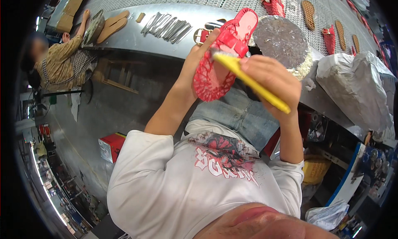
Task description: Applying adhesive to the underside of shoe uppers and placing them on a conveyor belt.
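My left hand [195,58] is closed around the side of a red sandal [215,77], lifted above my lap at the table's edge. The sandal has a lattice of woven straps at one end and a pale pink inner surface. In my right hand [273,79] is a brush with a long yellow handle [249,80], held slanting. Its pale bristle end meets the sandal near the middle, close to my left fingers. A buckled strap piece [202,36] lies on the table just behind my left hand.
Thin grey metal strips [166,26] lie on the metal table [124,36]. At right are a round worn block [282,42], tan soles [308,14], a red sandal piece [328,40] and a white plastic sack [352,85]. A co-worker [62,60] sits far left, beside tan soles [113,27].
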### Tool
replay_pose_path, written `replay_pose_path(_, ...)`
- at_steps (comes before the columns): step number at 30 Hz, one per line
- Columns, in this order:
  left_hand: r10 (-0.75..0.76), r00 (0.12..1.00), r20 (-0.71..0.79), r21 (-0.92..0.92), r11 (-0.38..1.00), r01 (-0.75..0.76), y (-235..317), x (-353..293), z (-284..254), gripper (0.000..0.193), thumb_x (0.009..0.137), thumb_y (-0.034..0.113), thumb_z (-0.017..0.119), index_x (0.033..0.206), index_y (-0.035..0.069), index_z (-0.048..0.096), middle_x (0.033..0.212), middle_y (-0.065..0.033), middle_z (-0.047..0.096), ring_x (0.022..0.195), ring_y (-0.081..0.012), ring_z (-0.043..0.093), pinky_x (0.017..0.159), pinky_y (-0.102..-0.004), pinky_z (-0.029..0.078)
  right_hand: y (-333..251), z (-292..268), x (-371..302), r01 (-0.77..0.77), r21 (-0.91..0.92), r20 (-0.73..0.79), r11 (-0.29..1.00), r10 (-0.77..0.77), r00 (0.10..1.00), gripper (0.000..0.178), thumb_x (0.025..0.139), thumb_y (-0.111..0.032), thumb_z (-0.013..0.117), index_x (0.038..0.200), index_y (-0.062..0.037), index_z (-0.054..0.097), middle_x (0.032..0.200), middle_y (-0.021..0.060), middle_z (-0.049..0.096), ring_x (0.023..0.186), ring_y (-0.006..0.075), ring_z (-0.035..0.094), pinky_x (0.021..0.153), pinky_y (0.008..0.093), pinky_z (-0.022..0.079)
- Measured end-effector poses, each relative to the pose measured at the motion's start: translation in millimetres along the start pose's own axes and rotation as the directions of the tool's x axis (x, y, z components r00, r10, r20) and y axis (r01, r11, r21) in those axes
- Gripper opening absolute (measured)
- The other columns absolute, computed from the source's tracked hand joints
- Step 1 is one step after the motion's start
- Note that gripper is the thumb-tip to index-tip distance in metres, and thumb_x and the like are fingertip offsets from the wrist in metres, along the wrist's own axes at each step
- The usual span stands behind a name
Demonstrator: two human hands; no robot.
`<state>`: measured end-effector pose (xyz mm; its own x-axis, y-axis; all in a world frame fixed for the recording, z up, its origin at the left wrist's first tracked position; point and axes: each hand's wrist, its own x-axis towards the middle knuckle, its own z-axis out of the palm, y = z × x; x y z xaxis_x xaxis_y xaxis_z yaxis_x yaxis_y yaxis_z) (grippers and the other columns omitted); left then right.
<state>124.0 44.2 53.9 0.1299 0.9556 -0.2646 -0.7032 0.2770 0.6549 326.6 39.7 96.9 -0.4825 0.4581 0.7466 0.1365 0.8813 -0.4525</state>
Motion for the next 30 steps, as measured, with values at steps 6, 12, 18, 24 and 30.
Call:
replay_pose_path(6,0.114,0.993,-0.018,0.09,0.99,-0.112,6.3,-14.5,21.4,0.056,0.096,0.047,0.056,0.105,-0.008,0.065,0.086,-0.0205,0.071,0.068,-0.0248,0.07,0.062,-0.0345,0.059,-3.7,-0.9,5.6,-0.02,-0.005,0.015,1.0,0.02,1.0,0.02,0.075,-0.003,0.07,0.093,0.0062,0.07,0.094,0.0151,0.072,0.089,0.0332,0.07,0.082,0.0381,0.055)
replay_pose_path(12,0.041,0.999,-0.015,0.024,0.999,-0.04,3.9,5.0,-4.5,0.057,0.096,0.045,0.058,0.107,-0.01,0.063,0.088,-0.0222,0.07,0.073,-0.0267,0.072,0.065,-0.0351,0.061,-4.1,5.5,-9.5,-0.216,0.404,0.184,0.889,0.152,0.971,0.018,0.077,0.002,0.072,0.095,0.0027,0.071,0.092,0.0137,0.072,0.083,0.0256,0.07,0.078,0.0331,0.054)
replay_pose_path(18,0.09,0.984,-0.156,0.222,0.974,-0.054,-0.5,-5.8,6.9,0.053,0.098,0.042,0.054,0.112,-0.008,0.062,0.088,-0.0238,0.07,0.069,-0.0285,0.07,0.061,-0.0381,0.061,27.8,-7.3,-14.0,-0.526,0.238,-0.057,0.817,0.552,0.832,0.018,0.086,0.0,0.067,0.103,0.0055,0.069,0.09,0.0081,0.07,0.075,0.0113,0.064,0.07,0.024,0.05)
replay_pose_path(24,0.062,0.995,-0.075,0.12,0.991,-0.053,0.9,0.3,2.9,0.053,0.098,0.043,0.054,0.112,-0.008,0.062,0.09,-0.0244,0.069,0.069,-0.0288,0.07,0.06,-0.0381,0.06,12.9,-2.9,-11.2,-0.541,0.355,0.173,0.762,0.516,0.839,0.015,0.085,0.002,0.065,0.1,0.0047,0.07,0.09,0.0094,0.072,0.076,0.0146,0.067,0.067,0.0244,0.05)
replay_pose_path(30,-0.005,0.998,-0.069,0.188,0.982,0.018,0.7,-7.6,4.6,0.052,0.097,0.043,0.056,0.11,-0.008,0.062,0.088,-0.0217,0.07,0.067,-0.0265,0.071,0.059,-0.0373,0.06,17.2,-13.2,-16.0,-0.498,0.359,0.356,0.789,0.377,0.855,0.018,0.088,0.001,0.065,0.105,0.0042,0.069,0.086,0.0076,0.07,0.076,0.0121,0.066,0.067,0.024,0.05)
